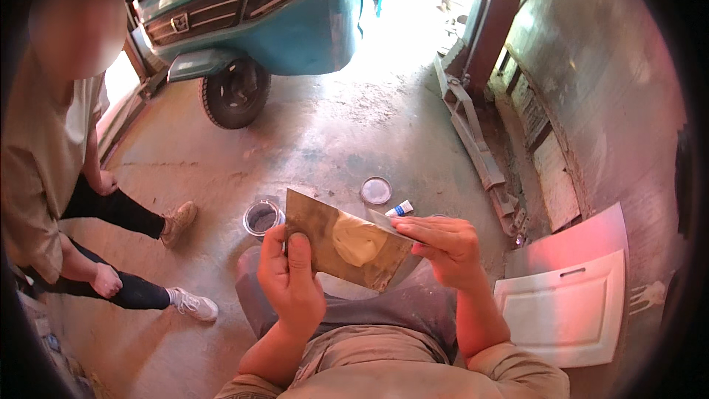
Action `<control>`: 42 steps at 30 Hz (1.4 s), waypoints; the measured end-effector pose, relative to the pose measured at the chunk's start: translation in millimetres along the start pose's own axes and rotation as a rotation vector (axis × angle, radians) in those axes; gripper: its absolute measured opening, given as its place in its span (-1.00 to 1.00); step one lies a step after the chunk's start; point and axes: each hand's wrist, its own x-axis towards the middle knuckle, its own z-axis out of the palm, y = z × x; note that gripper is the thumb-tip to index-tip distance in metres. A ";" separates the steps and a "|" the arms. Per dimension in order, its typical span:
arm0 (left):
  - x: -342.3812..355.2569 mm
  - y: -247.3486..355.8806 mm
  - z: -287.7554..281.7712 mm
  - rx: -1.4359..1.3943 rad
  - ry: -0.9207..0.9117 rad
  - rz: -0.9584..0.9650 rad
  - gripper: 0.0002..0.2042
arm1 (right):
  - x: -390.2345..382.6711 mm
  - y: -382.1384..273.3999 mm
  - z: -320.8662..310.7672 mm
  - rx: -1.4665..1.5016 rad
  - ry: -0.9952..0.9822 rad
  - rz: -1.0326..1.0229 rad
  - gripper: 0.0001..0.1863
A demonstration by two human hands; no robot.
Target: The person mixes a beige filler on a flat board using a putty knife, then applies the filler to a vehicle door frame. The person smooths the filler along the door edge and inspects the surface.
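Observation:
My left hand (294, 284) grips the left edge of a flat brownish board (310, 225), thumb on top. A mound of pale cream putty (360, 241) is spread over the board's middle. My right hand (452, 247) is closed at the board's right side, fingers pressed round a thin flat scraper (382, 219) whose blade lies by the upper edge of the putty. Much of the scraper is hidden by my fingers. Beyond the board, an open tin (263, 217), a round lid (376, 191) and a small white and blue tube (401, 208) are on the floor.
Another person (52, 155) is close at my left, hands near the knees. A teal three-wheeled vehicle (310, 33) stands ahead. To my right, a white cabinet door panel (561, 310) leans by the wall, with a long metal bar (473, 137) farther off.

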 end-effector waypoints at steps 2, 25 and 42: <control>3.2 -1.3 0.0 -0.021 0.049 0.018 -0.83 | -23.6 10.1 -6.8 -0.067 0.033 0.149 -0.74; -5.0 -32.1 -23.4 0.447 -0.033 0.097 -0.81 | 1.3 -27.4 42.5 0.178 0.252 0.047 -0.68; -0.9 -27.9 -7.6 0.733 0.129 0.436 -0.77 | 6.7 -45.0 81.8 -0.354 0.290 -0.129 -0.63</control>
